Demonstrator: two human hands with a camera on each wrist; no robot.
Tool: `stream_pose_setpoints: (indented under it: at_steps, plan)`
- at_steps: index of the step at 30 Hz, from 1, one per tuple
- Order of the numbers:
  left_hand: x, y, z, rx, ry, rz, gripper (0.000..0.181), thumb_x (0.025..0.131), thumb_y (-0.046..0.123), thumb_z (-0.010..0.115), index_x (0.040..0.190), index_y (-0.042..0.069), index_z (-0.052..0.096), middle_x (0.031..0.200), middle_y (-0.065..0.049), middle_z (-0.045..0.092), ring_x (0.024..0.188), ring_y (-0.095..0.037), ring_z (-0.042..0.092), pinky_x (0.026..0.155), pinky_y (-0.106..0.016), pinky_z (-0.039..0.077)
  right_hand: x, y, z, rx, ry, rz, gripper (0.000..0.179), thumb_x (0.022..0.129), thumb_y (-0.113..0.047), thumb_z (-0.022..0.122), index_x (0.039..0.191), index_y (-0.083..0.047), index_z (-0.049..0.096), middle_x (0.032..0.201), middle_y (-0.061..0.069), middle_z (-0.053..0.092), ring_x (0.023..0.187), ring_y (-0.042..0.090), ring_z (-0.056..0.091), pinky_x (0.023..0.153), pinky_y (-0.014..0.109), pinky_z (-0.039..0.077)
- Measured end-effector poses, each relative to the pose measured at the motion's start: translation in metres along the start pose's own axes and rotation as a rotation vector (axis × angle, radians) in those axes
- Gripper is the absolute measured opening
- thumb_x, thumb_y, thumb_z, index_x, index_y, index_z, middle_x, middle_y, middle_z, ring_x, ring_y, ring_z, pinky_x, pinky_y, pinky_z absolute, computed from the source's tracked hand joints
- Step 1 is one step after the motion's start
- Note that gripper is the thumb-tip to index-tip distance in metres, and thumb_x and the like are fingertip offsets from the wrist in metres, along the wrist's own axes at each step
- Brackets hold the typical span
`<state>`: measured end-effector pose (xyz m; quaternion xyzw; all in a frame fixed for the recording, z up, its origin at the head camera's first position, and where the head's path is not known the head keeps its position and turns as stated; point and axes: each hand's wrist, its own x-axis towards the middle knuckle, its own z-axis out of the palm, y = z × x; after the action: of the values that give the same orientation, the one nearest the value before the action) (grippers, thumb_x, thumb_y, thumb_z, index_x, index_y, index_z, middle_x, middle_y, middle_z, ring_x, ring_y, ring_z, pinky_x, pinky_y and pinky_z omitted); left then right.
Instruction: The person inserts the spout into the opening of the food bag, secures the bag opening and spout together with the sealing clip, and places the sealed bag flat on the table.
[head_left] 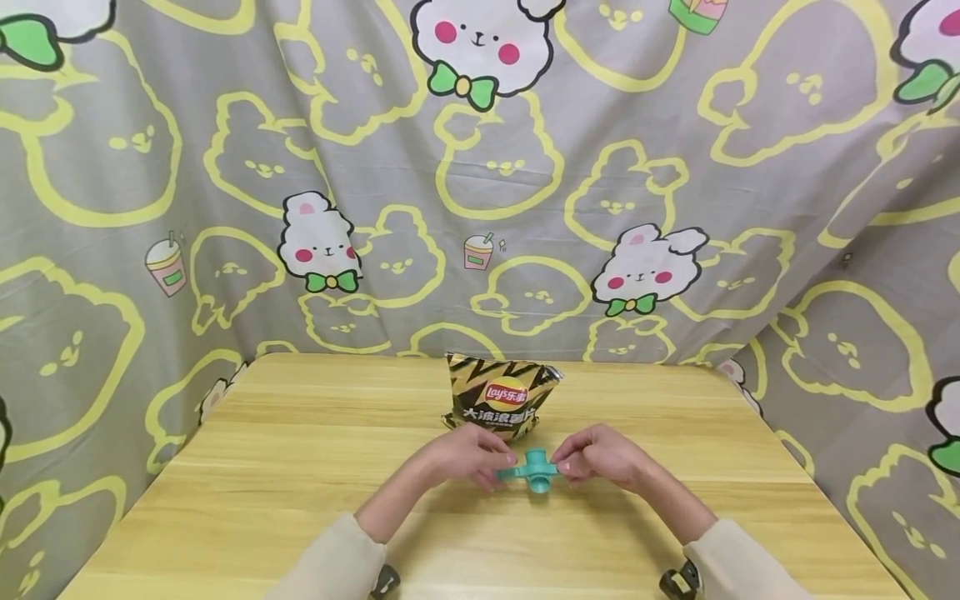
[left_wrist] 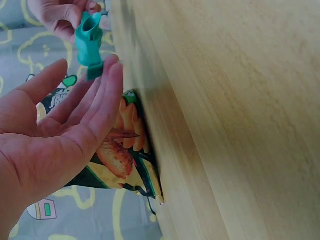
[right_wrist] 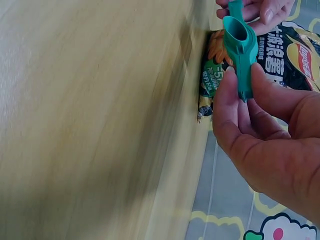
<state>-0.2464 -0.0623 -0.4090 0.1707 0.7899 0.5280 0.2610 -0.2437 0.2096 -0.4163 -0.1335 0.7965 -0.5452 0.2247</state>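
A teal plastic bag clip with a round spout [head_left: 537,477] is held level between both hands, close over the table in the head view. At its right end, my right hand [head_left: 603,457] pinches it between thumb and forefinger, as the right wrist view shows on the clip's arm [right_wrist: 243,75]. My left hand [head_left: 472,456] is at the other end; in the left wrist view its fingers are straight, the thumb stands apart, and the clip's end [left_wrist: 94,71] lies against the fingertips. Just behind the hands a black and gold Lay's chip bag [head_left: 498,400] stands upright.
The light wooden table [head_left: 300,433] spreads around the hands. A grey curtain [head_left: 517,233] with yellow outlines and white cartoon animals hangs behind and at both sides. Dark straps show at both wrists, below the cream sleeves [head_left: 337,558].
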Motion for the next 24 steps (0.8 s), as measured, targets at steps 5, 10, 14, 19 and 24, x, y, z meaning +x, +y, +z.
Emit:
stream_pose_setpoints:
  at_steps: [5, 10, 14, 19, 24]
  plan:
    - [0.0, -0.001, 0.0, -0.034, 0.048, 0.036, 0.017, 0.091, 0.01, 0.074, 0.103, -0.002, 0.075, 0.094, -0.025, 0.075, 0.08, -0.032, 0.075, 0.077, -0.043, 0.062, 0.001, -0.001, 0.002, 0.018, 0.003, -0.018, 0.023, 0.09, -0.001, 0.065, 0.109, 0.013, 0.068, 0.085, 0.008, 0.067, 0.08, 0.021, 0.066, 0.084, 0.043, 0.059]
    - [0.0, 0.002, 0.0, 0.0, 0.134, 0.076, 0.009, 0.087, 0.008, 0.077, 0.094, 0.003, 0.078, 0.091, -0.023, 0.076, 0.076, -0.029, 0.074, 0.077, -0.045, 0.062, 0.0, -0.005, 0.002, 0.001, 0.013, -0.009, 0.024, 0.09, -0.002, 0.066, 0.11, 0.011, 0.069, 0.091, 0.014, 0.071, 0.082, 0.023, 0.068, 0.084, 0.045, 0.059]
    - [0.0, 0.007, -0.001, 0.038, 0.181, 0.095, 0.005, 0.087, 0.008, 0.078, 0.092, 0.005, 0.079, 0.089, -0.02, 0.076, 0.078, -0.033, 0.075, 0.076, -0.043, 0.061, 0.0, -0.01, 0.002, -0.068, 0.037, 0.003, 0.024, 0.089, -0.006, 0.069, 0.109, 0.007, 0.071, 0.097, 0.013, 0.072, 0.085, 0.022, 0.067, 0.084, 0.043, 0.057]
    - [0.0, 0.012, -0.001, 0.09, 0.224, 0.093, 0.003, 0.087, 0.007, 0.078, 0.09, 0.008, 0.079, 0.084, -0.009, 0.077, 0.078, -0.028, 0.075, 0.075, -0.035, 0.061, 0.003, -0.02, 0.003, -0.177, 0.076, 0.011, 0.032, 0.09, -0.02, 0.073, 0.114, 0.0, 0.073, 0.107, 0.008, 0.073, 0.094, 0.02, 0.066, 0.086, 0.042, 0.055]
    - [-0.002, 0.016, 0.0, 0.147, 0.23, 0.096, 0.004, 0.088, 0.007, 0.077, 0.089, 0.011, 0.08, 0.084, -0.002, 0.077, 0.077, -0.019, 0.074, 0.079, -0.039, 0.061, 0.007, -0.029, 0.005, -0.189, 0.06, -0.011, 0.043, 0.092, -0.029, 0.073, 0.125, -0.002, 0.07, 0.117, 0.009, 0.073, 0.107, 0.023, 0.067, 0.096, 0.048, 0.053]
